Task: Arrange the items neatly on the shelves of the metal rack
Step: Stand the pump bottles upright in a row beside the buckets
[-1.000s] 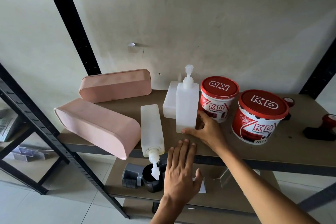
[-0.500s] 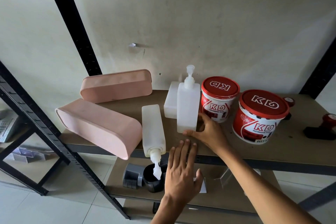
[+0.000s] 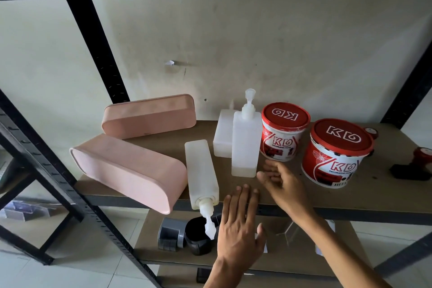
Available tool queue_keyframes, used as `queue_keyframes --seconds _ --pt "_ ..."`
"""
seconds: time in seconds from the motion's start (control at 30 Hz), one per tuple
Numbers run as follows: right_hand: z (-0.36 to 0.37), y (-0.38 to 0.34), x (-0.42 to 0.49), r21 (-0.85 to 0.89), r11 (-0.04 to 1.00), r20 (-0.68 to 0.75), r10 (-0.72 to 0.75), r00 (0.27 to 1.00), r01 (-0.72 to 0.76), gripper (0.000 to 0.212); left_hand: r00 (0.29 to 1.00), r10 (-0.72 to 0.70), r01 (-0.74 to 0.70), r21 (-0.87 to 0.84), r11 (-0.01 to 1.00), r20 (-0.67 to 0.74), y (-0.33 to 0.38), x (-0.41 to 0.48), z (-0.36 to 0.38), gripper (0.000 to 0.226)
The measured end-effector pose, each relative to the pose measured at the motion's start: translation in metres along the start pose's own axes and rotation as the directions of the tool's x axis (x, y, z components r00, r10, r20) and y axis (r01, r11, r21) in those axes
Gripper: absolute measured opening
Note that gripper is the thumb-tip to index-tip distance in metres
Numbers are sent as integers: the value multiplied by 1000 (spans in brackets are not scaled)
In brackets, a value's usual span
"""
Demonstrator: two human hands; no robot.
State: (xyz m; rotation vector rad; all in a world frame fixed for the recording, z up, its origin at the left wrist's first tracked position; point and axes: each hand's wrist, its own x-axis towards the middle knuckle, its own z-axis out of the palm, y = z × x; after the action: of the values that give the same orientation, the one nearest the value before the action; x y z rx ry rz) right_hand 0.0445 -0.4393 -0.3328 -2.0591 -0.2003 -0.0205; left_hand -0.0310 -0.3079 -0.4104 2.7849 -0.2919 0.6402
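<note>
Two red-and-white tubs carry the only readable print. The left tub [image 3: 283,140] shows "KD" in white on its red lid, seen upside down, and "KD Decorative Paint" on its side. The right tub [image 3: 332,166] bears the same wording on lid and side.

Right hand [image 3: 281,183] hovers just beside the upright pump bottle [image 3: 245,145].

Rack frame [image 3: 98,54] looks like black painted metal, matt finish. The shelf board [image 3: 385,194] is brownish pressed wood, dull and a bit speckled. Pink boxes [image 3: 131,170] [image 3: 149,113] on the left are smooth matt plastic. Pump bottles [image 3: 245,142] [image 3: 202,170] are frosted, see-through plastic. Paint tubs [image 3: 284,133] [image 3: 336,154] on the right are shinier plastic with glossy red lids. The wall [image 3: 257,42] behind has flat, scuffed paint.
</note>
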Motion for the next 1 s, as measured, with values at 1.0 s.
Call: queue_keyframes --seconds 1.0 --pt "-14 -133 235 -254 967 246 40 968 24 28 974 -61 60 -13 998 -218 7 25 1 49"
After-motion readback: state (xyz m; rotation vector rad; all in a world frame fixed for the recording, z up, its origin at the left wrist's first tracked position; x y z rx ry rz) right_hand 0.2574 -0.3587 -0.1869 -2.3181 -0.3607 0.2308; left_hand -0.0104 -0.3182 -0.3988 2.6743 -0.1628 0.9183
